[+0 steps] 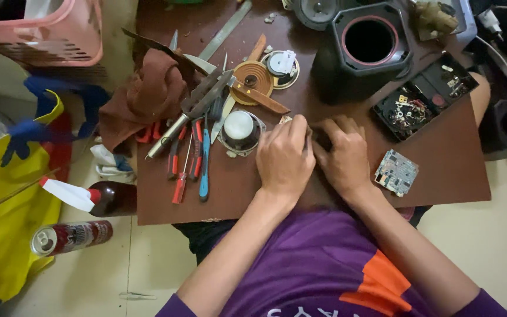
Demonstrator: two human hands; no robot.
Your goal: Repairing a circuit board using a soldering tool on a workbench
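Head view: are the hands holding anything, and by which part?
Cannot be told. The left hand and right hand press together on the brown board, knuckles up, hiding whatever lies between them.

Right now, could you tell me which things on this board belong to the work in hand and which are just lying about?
In hand:
- left hand and right hand, fingers closed over a small dark part, mostly hidden
- silver-domed speaker driver, beside the left hand

Lying about:
- green circuit board
- black speaker box
- parts tray
- pliers and screwdrivers
- brown cloth
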